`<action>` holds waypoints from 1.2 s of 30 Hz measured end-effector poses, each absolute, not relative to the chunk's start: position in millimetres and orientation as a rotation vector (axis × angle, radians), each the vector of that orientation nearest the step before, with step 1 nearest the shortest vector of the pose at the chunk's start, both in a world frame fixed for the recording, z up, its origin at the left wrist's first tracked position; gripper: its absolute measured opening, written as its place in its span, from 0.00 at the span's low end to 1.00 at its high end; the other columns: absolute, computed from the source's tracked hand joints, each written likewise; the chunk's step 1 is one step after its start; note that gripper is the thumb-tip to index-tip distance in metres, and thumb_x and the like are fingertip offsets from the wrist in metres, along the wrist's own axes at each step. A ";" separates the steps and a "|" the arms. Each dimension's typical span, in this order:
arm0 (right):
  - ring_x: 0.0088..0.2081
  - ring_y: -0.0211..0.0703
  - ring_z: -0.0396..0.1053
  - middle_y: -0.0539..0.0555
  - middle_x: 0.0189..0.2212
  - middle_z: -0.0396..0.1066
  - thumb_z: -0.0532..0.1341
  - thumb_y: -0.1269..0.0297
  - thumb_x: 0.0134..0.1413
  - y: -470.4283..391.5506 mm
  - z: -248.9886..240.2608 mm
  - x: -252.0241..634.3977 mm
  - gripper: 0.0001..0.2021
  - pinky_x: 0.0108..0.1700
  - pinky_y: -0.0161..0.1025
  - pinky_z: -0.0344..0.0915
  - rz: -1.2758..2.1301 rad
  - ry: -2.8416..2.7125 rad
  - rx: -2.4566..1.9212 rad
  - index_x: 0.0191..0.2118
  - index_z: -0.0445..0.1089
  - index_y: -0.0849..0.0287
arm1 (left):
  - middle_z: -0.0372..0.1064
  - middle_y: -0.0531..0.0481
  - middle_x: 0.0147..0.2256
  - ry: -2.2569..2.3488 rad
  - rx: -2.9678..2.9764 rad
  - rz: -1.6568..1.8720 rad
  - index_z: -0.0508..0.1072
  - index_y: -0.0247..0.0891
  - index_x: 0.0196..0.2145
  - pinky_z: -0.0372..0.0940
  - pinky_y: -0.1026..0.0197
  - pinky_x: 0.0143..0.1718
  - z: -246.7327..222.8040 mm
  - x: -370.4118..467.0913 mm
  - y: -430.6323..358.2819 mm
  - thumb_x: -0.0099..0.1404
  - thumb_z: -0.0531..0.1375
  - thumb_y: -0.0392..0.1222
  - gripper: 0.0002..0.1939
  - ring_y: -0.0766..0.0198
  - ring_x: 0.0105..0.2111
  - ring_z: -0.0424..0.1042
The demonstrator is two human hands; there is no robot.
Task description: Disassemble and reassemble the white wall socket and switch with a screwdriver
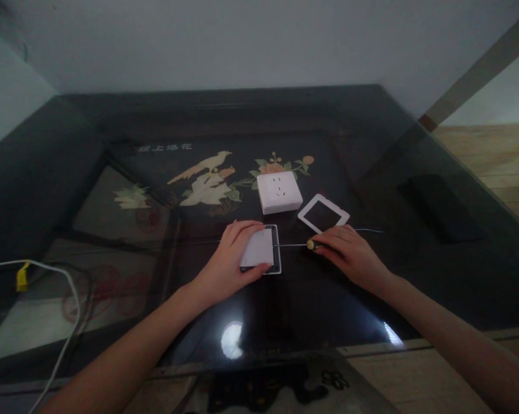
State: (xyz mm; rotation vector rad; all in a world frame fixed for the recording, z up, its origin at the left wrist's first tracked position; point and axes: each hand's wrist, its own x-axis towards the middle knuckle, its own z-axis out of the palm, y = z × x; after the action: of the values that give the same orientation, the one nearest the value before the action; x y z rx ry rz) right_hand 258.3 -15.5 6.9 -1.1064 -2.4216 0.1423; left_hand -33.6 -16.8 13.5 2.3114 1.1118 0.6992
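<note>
White plate (pixel 259 250) beneath left hand (pixel 233 253), which grips its edges against worktop (pixel 285 310). Right hand (pixel 352 253) wrapped round screwdriver (pixel 308 245), tip at plate's near side. White frame (pixel 333 206) just beyond right hand; socket (pixel 280 191) beyond, between hands. Risk: plate sliding on glossy surface, tip slipping toward left fingers.

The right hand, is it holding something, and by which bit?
Yes, the right hand holds a screwdriver by its handle; the thin shaft sticks out.

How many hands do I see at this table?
2: the left hand holds the white panel, and the right hand grips the screwdriver. No other hands show.
</note>
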 end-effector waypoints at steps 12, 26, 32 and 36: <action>0.38 0.46 0.74 0.58 0.37 0.77 0.56 0.66 0.66 -53.5 11.1 254.3 0.10 0.41 0.44 0.73 0.120 -2.327 -1.195 0.47 0.73 0.60 | 0.59 0.37 0.58 0.979 2.334 0.586 0.56 0.40 0.60 0.52 0.40 0.64 18.6 -36.2 -20.2 0.62 0.64 0.43 0.32 0.47 0.60 0.58; 0.40 0.48 0.71 0.58 0.37 0.74 0.58 0.66 0.64 -48.7 1.8 245.9 0.08 0.43 0.47 0.72 0.388 -2.287 -1.176 0.44 0.73 0.59 | 0.62 0.38 0.57 0.978 2.274 0.625 0.59 0.40 0.58 0.50 0.38 0.66 19.1 -33.8 -22.5 0.64 0.63 0.42 0.27 0.49 0.60 0.61; 0.39 0.46 0.73 0.55 0.36 0.74 0.57 0.65 0.65 -50.0 2.4 249.7 0.08 0.40 0.44 0.74 0.413 -2.233 -1.120 0.45 0.73 0.55 | 0.67 0.42 0.54 1.074 2.183 0.710 0.66 0.40 0.53 0.55 0.42 0.64 31.6 -36.6 -14.1 0.70 0.55 0.39 0.14 0.54 0.57 0.65; 0.39 0.45 0.75 0.55 0.37 0.75 0.57 0.64 0.65 -49.5 8.9 254.3 0.07 0.40 0.42 0.74 0.532 -2.078 -1.157 0.44 0.72 0.54 | 0.71 0.45 0.48 1.091 2.225 0.638 0.70 0.39 0.47 0.67 0.52 0.54 49.3 -27.8 1.5 0.71 0.54 0.36 0.10 0.57 0.51 0.70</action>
State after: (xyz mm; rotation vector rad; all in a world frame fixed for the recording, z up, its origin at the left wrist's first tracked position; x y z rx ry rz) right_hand 254.3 -49.5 8.9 -1.1570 -2.0784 0.5320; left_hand -27.8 1.5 49.3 2.2248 1.0908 0.6375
